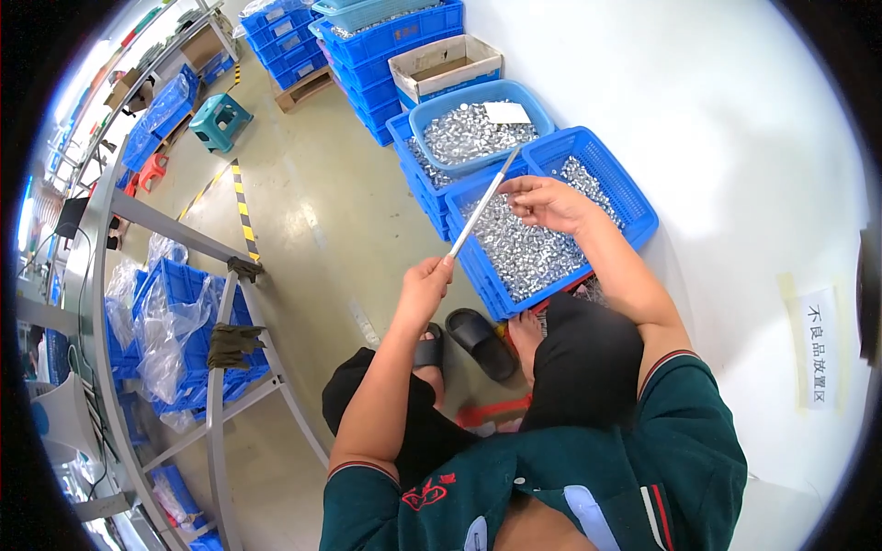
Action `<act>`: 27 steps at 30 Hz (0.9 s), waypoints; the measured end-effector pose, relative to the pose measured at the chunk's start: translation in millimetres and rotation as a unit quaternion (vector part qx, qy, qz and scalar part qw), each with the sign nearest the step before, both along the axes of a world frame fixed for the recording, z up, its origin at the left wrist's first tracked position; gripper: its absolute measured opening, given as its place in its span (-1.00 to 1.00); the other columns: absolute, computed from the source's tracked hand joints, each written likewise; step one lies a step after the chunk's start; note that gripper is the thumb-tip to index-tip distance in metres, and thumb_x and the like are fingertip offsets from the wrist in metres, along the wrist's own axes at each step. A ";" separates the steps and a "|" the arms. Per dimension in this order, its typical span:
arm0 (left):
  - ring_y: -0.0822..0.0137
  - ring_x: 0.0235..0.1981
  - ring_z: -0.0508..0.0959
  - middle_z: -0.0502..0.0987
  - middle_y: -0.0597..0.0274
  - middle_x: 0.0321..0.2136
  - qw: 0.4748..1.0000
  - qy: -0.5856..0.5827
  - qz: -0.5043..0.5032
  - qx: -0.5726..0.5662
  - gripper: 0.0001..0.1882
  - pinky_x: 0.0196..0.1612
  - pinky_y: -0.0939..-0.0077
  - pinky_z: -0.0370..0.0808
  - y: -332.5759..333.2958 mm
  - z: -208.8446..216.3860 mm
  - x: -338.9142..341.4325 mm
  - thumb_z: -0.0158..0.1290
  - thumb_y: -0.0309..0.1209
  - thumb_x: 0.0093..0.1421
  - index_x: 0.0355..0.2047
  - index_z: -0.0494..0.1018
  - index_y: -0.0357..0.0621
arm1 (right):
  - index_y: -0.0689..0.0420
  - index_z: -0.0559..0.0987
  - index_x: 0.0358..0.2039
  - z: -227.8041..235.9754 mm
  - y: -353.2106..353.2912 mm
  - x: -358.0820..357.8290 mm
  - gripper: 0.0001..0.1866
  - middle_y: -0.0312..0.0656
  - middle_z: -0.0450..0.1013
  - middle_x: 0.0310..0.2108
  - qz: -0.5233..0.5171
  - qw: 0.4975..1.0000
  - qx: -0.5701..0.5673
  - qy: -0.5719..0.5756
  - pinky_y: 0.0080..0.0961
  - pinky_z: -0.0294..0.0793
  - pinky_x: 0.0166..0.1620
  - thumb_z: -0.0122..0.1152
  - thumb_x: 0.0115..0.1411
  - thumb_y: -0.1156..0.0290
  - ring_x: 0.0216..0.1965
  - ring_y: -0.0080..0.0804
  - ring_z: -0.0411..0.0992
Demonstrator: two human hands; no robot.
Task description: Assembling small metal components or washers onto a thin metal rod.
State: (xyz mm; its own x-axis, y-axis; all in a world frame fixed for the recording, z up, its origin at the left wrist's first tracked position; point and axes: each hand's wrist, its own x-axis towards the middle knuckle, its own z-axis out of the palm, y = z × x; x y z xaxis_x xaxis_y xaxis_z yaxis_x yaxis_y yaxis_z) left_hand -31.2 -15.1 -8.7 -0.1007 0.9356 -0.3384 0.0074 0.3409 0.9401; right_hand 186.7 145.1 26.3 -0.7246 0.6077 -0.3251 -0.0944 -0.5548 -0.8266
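My left hand [427, 282] is closed around the lower end of a thin silvery rod [479, 214], which slants up and away to the right. Beside the rod's middle is my right hand [548, 204], its fingers bent inward. Whatever may be between those fingertips is too small to make out. Below both hands stands a blue plastic crate [496, 298] full of small shiny metal parts [525, 255]. Just beyond the rod's far end, a light blue basket [542, 103] holds more such parts, with a white card [507, 113] on top.
Stacked blue crates [367, 78] and a white-and-blue box [446, 69] stand farther back along the white wall [717, 138]. At the left are a metal-framed table [216, 404] and plastic-wrapped crates [175, 321]. Black slippers [482, 344] lie by my feet; a green stool [220, 122] stands behind.
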 end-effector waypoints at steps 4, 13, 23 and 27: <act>0.68 -0.82 0.03 0.10 0.55 -0.81 1.000 -0.009 0.005 -0.007 -0.66 -0.79 0.71 -0.09 -0.1 1.2 -1.0 -0.10 -0.16 0.18 -0.65 0.25 -0.07 | 0.29 0.39 -0.20 -21.4 11.7 9.8 -0.78 -0.15 0.40 -0.33 -0.108 0.993 -0.037 0.008 -0.74 0.40 -0.47 0.01 0.12 0.51 -0.46 -0.52 0.39; 0.67 -0.81 0.03 0.13 0.53 -0.81 1.000 0.013 -0.009 0.003 -0.66 -0.78 0.70 -0.08 -2.1 2.6 -0.4 -0.09 -0.17 0.17 -0.65 0.27 -0.09 | 0.26 0.38 -0.33 -30.2 31.7 20.5 -0.68 -0.18 0.36 -0.48 -0.200 0.966 -0.147 0.073 -0.83 0.10 -0.76 0.11 0.12 0.23 -0.68 -0.69 0.18; 0.59 -0.69 0.20 0.27 0.43 -0.73 0.998 0.047 -0.038 -0.005 -0.65 -0.63 0.62 0.16 -2.5 2.6 1.8 -0.04 -0.21 0.15 -0.63 0.34 -0.21 | 0.11 0.42 -0.36 -13.0 25.9 23.4 -0.66 -0.39 0.19 -0.70 -0.223 0.960 -0.130 0.108 -0.81 -0.05 -0.78 0.09 0.10 0.07 -0.77 -0.73 0.04; 0.59 -0.68 0.21 0.28 0.41 -0.73 0.997 0.059 -0.045 0.012 -0.65 -0.63 0.62 0.18 -1.7 -2.4 2.3 -0.04 -0.21 0.15 -0.62 0.35 -0.23 | 0.10 0.42 -0.32 -6.3 21.4 17.9 -0.65 -0.40 0.16 -0.72 -0.209 0.968 -0.102 0.093 -0.81 -0.06 -0.78 0.08 0.10 0.07 -0.78 -0.73 0.03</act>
State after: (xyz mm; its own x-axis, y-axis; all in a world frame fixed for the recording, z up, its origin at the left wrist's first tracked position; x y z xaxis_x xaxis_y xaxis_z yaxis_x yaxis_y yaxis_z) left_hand -28.9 -16.9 -11.1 -0.0548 0.9500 -0.3073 0.1482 0.3121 0.9384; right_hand 204.7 166.5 20.1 -0.4869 0.7971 -0.3571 -0.4817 -0.5861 -0.6515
